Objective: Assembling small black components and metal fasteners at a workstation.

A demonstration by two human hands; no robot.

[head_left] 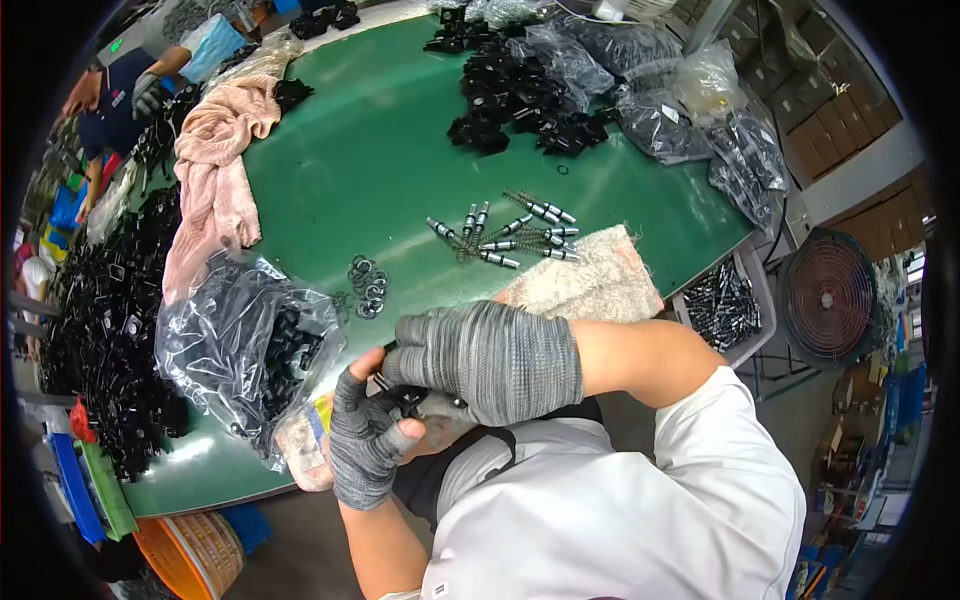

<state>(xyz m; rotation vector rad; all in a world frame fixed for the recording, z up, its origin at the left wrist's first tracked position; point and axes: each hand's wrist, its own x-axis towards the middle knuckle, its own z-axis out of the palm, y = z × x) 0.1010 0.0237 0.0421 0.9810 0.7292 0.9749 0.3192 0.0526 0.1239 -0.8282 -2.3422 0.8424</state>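
My left hand (pixel 368 445), in a grey knit glove with bare fingertips, closes on a small black part (pixel 408 398) at the table's near edge. Over it bends my right hand (pixel 485 362), gloved the same way, its fingers curled against the left fingers. What the right fingers pinch is hidden under the glove. Beyond the hands lies a loose group of metal plungers with springs (pixel 505 238). To their left sits a little pile of black rings (pixel 368 288). A clear plastic bag of black parts (pixel 250 335) rests beside my left hand.
A cream cloth (pixel 590 275) lies by my right forearm; a pink towel (pixel 215 170) stretches along the left. Black parts (pixel 510 95) and plastic bags (pixel 660 120) are heaped at the back. A bin of metal pieces (pixel 722 302) and a fan (pixel 826 300) stand right. A co-worker (pixel 115 110) is far left.
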